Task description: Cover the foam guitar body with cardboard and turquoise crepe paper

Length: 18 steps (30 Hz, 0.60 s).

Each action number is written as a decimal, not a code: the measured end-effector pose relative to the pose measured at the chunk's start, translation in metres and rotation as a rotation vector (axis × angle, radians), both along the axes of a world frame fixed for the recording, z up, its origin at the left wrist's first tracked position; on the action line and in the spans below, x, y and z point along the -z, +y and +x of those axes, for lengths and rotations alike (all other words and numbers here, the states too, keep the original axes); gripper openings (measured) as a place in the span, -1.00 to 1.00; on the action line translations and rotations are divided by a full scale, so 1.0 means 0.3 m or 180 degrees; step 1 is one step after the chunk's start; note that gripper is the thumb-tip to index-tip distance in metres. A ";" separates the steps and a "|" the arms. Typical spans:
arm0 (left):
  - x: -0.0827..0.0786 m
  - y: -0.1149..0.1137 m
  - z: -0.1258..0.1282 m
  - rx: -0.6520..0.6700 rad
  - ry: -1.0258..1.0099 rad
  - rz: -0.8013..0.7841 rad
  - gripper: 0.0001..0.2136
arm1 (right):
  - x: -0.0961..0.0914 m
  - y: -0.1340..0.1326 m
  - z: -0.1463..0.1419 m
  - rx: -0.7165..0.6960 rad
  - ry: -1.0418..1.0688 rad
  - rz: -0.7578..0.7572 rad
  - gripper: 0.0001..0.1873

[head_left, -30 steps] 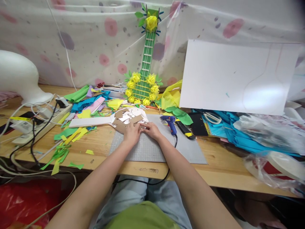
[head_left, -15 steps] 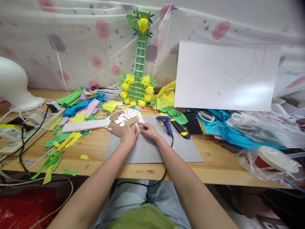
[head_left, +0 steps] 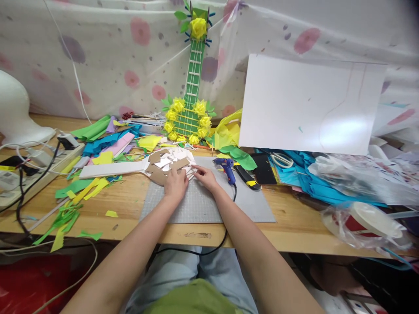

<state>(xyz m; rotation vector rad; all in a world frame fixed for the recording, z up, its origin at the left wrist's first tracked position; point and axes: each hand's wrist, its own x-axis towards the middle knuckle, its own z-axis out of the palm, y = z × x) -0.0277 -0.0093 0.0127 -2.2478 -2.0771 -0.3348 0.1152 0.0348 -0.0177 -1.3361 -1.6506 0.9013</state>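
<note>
A guitar-shaped piece [head_left: 168,162], its rounded body layered with angular white and brown card, its neck flat, lies across the grey mat's [head_left: 203,211] far left corner. Left hand [head_left: 176,185] and right hand [head_left: 205,178] curl at its near edge; whether they pinch, I cannot tell. Near the mat's far edge: a blue plastic glue gun [head_left: 227,169].

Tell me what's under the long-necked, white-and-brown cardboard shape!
A gridded grey mat shows in front of the rounded end, brown wooden tabletop beside the white neck. Directly underneath the cardboard shape, everything's covered.
</note>
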 end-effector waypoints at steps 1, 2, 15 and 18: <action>0.000 0.000 0.000 0.0000 -0.0015 -0.0004 -0.77 | 0.002 0.000 0.002 0.0009 0.0042 0.0004 -0.57; 0.000 0.001 0.000 -0.0001 -0.0034 -0.0014 -0.77 | 0.004 0.001 0.004 0.0036 0.0105 0.0017 -0.58; -0.011 -0.005 0.002 0.0066 -0.0069 -0.0124 -0.74 | 0.028 0.013 0.001 0.0274 -0.0215 0.0391 -0.74; -0.001 -0.002 0.001 0.0080 -0.0076 -0.0068 -0.74 | 0.024 0.014 -0.002 0.0243 -0.0310 0.0380 -0.78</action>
